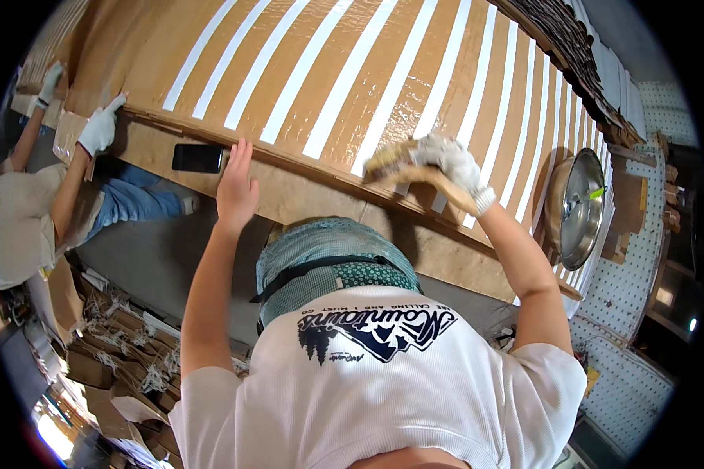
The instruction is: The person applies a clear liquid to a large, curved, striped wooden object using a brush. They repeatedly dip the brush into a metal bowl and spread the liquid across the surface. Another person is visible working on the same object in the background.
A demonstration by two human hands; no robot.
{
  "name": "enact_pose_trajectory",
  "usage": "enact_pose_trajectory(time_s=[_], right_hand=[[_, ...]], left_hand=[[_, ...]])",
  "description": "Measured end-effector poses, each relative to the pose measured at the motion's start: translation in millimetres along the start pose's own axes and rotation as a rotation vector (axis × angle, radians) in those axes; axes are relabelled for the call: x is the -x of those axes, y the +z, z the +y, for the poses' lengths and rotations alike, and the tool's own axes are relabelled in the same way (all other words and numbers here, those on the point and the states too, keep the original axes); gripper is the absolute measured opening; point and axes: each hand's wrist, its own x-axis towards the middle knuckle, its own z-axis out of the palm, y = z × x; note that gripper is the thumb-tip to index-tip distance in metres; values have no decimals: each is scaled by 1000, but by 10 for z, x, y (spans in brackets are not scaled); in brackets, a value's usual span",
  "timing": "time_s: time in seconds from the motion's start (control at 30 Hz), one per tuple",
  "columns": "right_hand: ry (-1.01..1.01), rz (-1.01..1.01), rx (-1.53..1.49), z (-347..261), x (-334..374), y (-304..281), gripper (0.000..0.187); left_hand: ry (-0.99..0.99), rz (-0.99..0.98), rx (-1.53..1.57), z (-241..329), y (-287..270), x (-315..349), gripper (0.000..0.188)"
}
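My right hand [452,166], in a white glove, is closed round a wooden-handled brush [389,160]. The brush's bristles press on the near edge of a row of brown sheets [305,74], with white strips between them. A wet shine covers much of the brown surface. My left hand [238,187] looks bare and lies flat, fingers stretched out, with its fingertips at the sheets' near edge. Right beside it, a black phone [197,158] lies on the tan board along the front of the table.
To the right, a round metal basin [554,207] with something green in it sits on the striped sheets. A co-worker's gloved hand [100,129] touches the left end. Brown and white scraps [133,352] are piled at the lower left. Dark stacked strips [559,39] line the far right edge.
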Motion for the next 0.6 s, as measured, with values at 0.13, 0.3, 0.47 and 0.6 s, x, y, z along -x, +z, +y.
enact_pose_trajectory(time_s=[0.13,0.3,0.47,0.6], right_hand=[[134,-279,-273,92,204,-157,29],[758,-202,-386,-123,-458,-356,36],[599,153,-570,-145,-1331,129,54],[544,-16,-373,-205,-2025,297,48]], left_hand=[[76,160,-63,251,27,17,57],[201,129,-140,397,153,-162,51],[298,152,-222,406,221,-242,53],[284,71,-257,410,142,-295,53]])
